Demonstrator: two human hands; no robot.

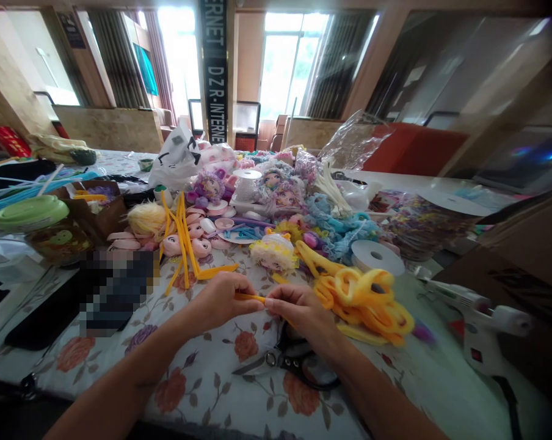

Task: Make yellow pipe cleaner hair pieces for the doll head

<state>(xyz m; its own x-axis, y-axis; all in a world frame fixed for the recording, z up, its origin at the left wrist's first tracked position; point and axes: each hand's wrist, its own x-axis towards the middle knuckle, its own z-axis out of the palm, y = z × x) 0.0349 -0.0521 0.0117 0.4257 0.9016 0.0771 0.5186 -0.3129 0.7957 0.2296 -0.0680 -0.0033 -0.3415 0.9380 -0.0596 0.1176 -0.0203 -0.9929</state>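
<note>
Left hand (221, 300) curled nearly shut, fingertips pinching one end of a short fuzzy yellow pipe cleaner (252, 297). Right hand (301, 310) curled the same way, pinching the other end. Pipe cleaner stretched flat between both hands, low over the white flowered tablecloth (203, 379), near the front edge.

Black-handled scissors (287, 362) lying on the cloth, just under the right wrist. Heap of looped yellow fuzzy strips (367, 293) just right of the right hand. White glue gun (475, 318) far to the right.

Brown cardboard box (90, 208) on the left, farther back, with yellow and purple bits inside; too small to tell more. Round jar with a light green lid (33, 214) left of the box, lid on, something green and dark inside. Clear crinkly plastic bag (353, 143) far back, open, nothing clear to see in it. White plastic bag (175, 160) far back in the middle, insides hidden.

Little doll heads with pink faces (191, 235) spread out past the hands. White ribbon spool (377, 256) right of them.
</note>
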